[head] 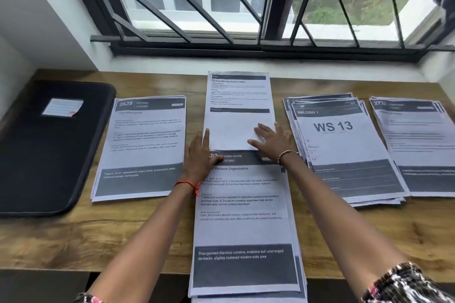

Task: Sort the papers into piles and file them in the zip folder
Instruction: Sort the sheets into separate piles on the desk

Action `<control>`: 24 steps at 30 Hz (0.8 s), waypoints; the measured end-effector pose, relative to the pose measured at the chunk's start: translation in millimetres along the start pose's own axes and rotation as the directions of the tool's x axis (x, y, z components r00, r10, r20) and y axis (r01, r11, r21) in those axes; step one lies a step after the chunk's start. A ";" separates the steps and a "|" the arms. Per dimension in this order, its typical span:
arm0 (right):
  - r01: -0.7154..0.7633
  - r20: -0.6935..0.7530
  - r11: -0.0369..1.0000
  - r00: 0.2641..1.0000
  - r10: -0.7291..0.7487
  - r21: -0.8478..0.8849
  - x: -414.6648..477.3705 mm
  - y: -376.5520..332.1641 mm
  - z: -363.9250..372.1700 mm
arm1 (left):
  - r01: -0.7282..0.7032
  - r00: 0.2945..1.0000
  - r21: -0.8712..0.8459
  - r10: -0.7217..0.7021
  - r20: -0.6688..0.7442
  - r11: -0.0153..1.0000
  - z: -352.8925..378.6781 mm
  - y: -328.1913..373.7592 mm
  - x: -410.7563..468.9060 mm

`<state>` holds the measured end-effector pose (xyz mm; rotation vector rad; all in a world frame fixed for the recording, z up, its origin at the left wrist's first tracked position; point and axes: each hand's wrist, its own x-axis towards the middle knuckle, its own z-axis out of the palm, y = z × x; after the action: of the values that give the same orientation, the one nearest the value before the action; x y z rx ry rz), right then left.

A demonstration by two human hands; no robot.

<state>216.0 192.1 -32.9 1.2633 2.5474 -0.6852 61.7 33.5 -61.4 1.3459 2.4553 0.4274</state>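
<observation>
A black zip folder (49,152) lies closed at the left of the wooden table (103,236). Beside it sits a "Kitchen" paper pile (145,135). In front of me a thick "Living Room" stack (243,216) hangs over the table's near edge. Above it lies a single sheet (238,100). My left hand (200,155) rests flat on that sheet's lower left edge, thumb on the stack's header. My right hand (273,141) presses flat on the sheet's lower right corner. A fanned "Balcony 1 / WS 13" pile (344,145) and another pile (418,140) lie to the right.
A window with dark metal bars (221,7) runs behind the table, above a white sill (246,64). A white wall (37,19) closes the left side. The folder carries a small white label (62,107).
</observation>
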 end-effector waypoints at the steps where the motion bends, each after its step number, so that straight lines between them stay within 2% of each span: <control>1: -0.005 0.020 1.000 1.000 0.005 -0.015 1.1 -1.0 -0.1 | 0.001 1.000 0.013 -0.001 0.006 1.000 0.5 0.2 -1.2; 9: -0.024 0.047 0.999 0.999 0.025 -0.024 6.4 -3.3 4.6 | 0.007 0.998 0.069 -0.012 0.066 0.998 1.5 3.3 -8.9; 12: -0.008 0.033 0.998 0.999 0.009 -0.058 4.9 -3.0 2.7 | 0.038 0.995 0.042 -0.041 0.087 0.998 -0.3 4.6 -10.3; 17: 0.014 0.028 0.996 1.000 -0.012 -0.090 0.3 -1.6 0.5 | 0.022 1.000 0.011 -0.022 0.008 1.000 -0.6 6.6 -18.9; 24: 0.060 -0.181 0.996 0.982 -0.047 0.066 -17.6 -0.4 -2.1 | 0.018 0.998 -0.095 -0.023 -0.055 0.995 -5.3 10.1 -42.1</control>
<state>226.4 180.7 -24.2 1.3400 2.7335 -0.7081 88.8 2.3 -47.3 1.2865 2.4578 0.5760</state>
